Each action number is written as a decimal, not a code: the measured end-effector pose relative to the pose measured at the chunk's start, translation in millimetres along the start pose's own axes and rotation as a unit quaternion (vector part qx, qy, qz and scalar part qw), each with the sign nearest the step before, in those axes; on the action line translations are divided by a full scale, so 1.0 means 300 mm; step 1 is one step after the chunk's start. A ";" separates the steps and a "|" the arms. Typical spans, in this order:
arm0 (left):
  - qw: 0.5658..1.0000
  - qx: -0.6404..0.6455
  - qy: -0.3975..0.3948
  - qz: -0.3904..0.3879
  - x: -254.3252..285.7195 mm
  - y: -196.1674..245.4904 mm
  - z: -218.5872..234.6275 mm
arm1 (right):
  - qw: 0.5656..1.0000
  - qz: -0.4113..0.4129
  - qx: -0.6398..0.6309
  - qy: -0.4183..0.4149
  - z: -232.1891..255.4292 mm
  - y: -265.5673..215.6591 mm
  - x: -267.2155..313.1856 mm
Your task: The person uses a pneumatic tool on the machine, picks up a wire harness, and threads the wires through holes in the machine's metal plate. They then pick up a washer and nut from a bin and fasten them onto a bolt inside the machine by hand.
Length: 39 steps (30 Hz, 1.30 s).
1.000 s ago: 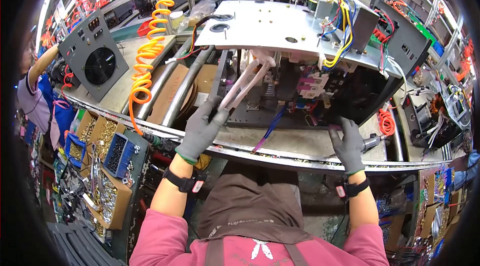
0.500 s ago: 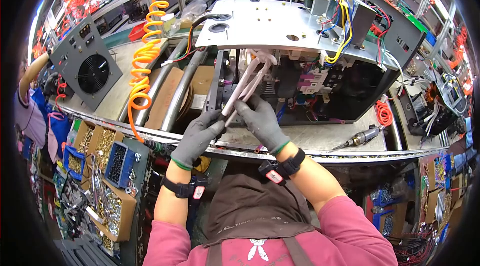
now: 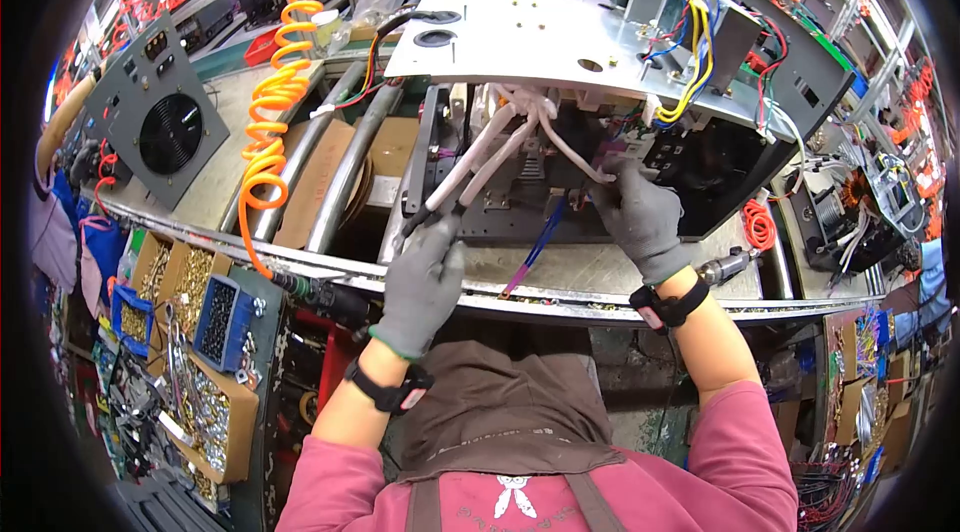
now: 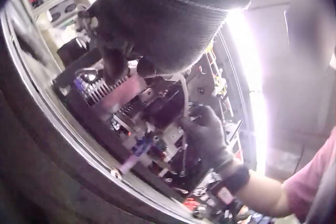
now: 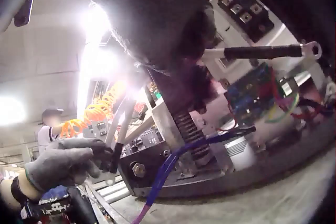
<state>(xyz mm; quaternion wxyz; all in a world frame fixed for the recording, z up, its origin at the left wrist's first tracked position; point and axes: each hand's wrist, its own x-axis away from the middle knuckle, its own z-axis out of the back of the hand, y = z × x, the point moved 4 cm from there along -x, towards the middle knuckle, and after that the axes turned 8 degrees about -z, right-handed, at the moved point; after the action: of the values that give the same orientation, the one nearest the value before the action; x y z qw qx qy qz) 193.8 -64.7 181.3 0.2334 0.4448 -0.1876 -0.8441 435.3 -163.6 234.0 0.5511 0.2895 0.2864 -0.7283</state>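
My gloved left hand (image 3: 425, 277) grips the black-sleeved ends of two thick white cables (image 3: 495, 164) that hang from under the metal plate (image 3: 500, 32). To the right, my gloved right hand (image 3: 640, 217) pinches a third white cable (image 3: 570, 154) in front of the open machine chassis (image 3: 700, 172). In the right wrist view, that cable's black-sleeved end (image 5: 262, 51) sticks out past the hand and finishes in a ring terminal (image 5: 312, 50). Below, a blue and purple wire bundle (image 3: 540, 242) hangs out over the chassis edge.
A power screwdriver (image 3: 728, 266) lies on the bench at right, by a coiled red hose (image 3: 758, 224). An orange coiled hose (image 3: 270, 112) hangs at left before metal rollers (image 3: 345, 172). Screw boxes (image 3: 225, 322) stand lower left. Another person's arm (image 3: 65, 117) reaches behind a fan panel (image 3: 170, 132).
My right hand went from beside the screwdriver to the cables at my left hand, then back right with one cable. My left hand kept hold of the others and moved slightly.
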 end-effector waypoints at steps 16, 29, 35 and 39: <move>0.830 0.422 -0.267 0.248 -0.031 0.044 -0.103 | 0.590 -0.303 -0.616 -0.425 -0.144 -0.208 0.327; 0.896 0.379 -0.195 0.121 -0.199 0.098 -0.041 | 0.923 -0.150 -0.323 -0.146 -0.164 -0.301 0.169; 0.909 0.318 -0.239 0.127 -0.247 0.081 -0.043 | 0.937 -0.116 -0.319 -0.079 -0.207 -0.234 0.100; 0.814 0.478 -0.269 0.194 -0.262 0.083 -0.079 | 0.934 -0.088 -0.337 -0.081 -0.248 -0.196 0.144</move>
<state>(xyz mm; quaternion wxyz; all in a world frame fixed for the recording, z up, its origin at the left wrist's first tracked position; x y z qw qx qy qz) 258.2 -43.5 233.7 0.0905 0.2100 -0.7046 -0.6717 376.5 -122.9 158.3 0.5714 0.0007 0.4941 -0.6553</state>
